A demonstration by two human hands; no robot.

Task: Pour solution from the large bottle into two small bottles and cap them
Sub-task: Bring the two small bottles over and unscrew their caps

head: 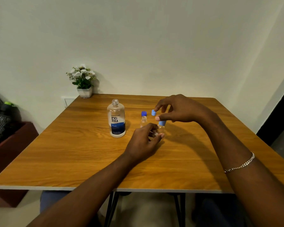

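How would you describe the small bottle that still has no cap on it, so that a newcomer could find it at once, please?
Start at the large renu bottle standing open near the middle of the wooden table. Just to its right stands a tiny clear bottle with a dark blue cap behind it. Unlike the other small bottle, held by the left hand and wearing a light blue cap, its neck is open.

Bare forearms, no sleeves, silver chain bracelet [239,163] on right wrist

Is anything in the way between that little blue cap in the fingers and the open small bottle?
Nothing visible. The right hand pinches the light blue cap just up and right of the open small bottle, whose neck stands clear.
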